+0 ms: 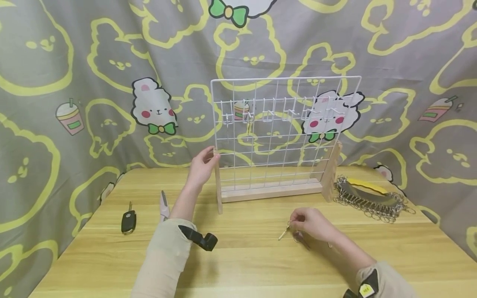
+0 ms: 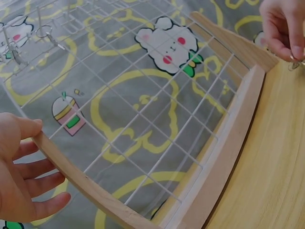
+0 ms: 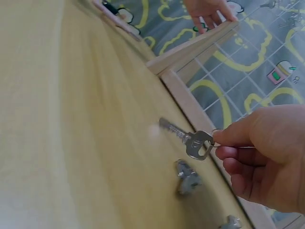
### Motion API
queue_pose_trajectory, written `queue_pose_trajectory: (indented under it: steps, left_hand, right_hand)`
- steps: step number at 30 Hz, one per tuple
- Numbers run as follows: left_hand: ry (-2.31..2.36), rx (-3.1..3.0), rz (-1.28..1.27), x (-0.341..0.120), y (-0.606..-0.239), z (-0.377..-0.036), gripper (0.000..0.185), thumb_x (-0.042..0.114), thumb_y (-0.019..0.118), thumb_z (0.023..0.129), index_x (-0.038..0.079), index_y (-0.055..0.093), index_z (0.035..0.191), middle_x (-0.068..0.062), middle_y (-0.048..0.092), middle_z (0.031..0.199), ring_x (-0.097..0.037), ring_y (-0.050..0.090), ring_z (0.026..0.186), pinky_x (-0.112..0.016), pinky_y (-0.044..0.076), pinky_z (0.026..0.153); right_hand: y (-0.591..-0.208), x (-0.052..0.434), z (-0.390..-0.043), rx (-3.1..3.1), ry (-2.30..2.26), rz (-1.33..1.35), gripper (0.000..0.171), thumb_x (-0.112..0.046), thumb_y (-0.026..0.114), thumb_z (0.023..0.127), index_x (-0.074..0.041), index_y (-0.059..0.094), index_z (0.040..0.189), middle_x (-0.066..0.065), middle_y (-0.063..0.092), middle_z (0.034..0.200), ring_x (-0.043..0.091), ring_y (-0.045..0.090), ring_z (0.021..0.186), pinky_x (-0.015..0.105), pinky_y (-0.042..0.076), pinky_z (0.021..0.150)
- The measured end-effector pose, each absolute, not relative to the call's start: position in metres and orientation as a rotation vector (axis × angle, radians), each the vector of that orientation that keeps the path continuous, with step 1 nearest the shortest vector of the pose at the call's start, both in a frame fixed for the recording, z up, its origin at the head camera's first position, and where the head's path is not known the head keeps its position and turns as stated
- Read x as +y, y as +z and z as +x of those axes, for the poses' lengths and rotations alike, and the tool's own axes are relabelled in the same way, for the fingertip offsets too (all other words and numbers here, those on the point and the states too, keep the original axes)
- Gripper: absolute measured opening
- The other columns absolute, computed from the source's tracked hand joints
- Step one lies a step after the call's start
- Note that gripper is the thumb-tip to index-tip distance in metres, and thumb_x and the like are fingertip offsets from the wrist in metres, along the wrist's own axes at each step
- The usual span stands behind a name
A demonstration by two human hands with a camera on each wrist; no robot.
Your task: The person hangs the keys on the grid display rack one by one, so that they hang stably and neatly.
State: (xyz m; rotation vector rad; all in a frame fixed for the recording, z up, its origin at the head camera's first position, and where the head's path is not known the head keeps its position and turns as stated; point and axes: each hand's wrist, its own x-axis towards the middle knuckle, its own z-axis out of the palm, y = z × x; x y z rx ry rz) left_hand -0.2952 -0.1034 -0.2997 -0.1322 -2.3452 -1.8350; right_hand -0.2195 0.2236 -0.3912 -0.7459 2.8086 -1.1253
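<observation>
One hand [image 1: 314, 224] pinches a key [image 3: 193, 143]; rack [image 1: 272, 192] holds another [image 1: 248, 127].

A pale wooden table [image 1: 242, 260] stretched across the foreground, its grain running sideways. Behind it, a grey curtain [image 1: 112, 49] filled the background, printed with yellow outlines of round animals, pink-cheeked white creatures in green bows, and pink drink cups with straws. At the table's left lay a black car key [image 1: 128, 221] with a round badge, its metal blade pointing away. Beside it, a slim grey pointed tool [image 1: 164, 205] was partly hidden. Toward the far right lay a curved dark piece [image 1: 372, 196] with a yellow strip [image 1: 367, 185], fringed with metal rings [image 1: 385, 215].
</observation>
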Motion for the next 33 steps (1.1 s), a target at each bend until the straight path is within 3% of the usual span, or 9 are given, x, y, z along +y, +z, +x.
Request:
queue_pose_trajectory:
  steps: [14,33]
  left_hand:
    - [-1.835,-2.33,-0.142,-0.103,-0.302,-0.294,0.052,0.024,0.056,0.093,0.013,0.039,0.141,-0.014,0.047,0.135,-0.028,0.044,0.124,-0.045,0.034,0.103]
    - [-1.835,-2.313,-0.14,-0.101,-0.302,-0.293,0.052,0.023,0.056,0.093,0.011,0.039,0.141,-0.015,0.047,0.136,-0.029,0.044,0.124,-0.042,0.034,0.104]
  right_hand:
    - [-0.342,0.228,-0.228,3.016,-1.006,-0.798,0.008,-0.012,0.065,0.086,-0.013,0.063,0.078,-0.006,0.06,0.073,0.008,0.054,0.069,0.025,0.046,0.059]
    - [-0.259,0.215,-0.242,3.278,-1.062,-0.731,0.009,-0.013,0.061,0.09,-0.004,0.064,0.09,0.005,0.064,0.082,0.019,0.056,0.074,0.032,0.046,0.063]
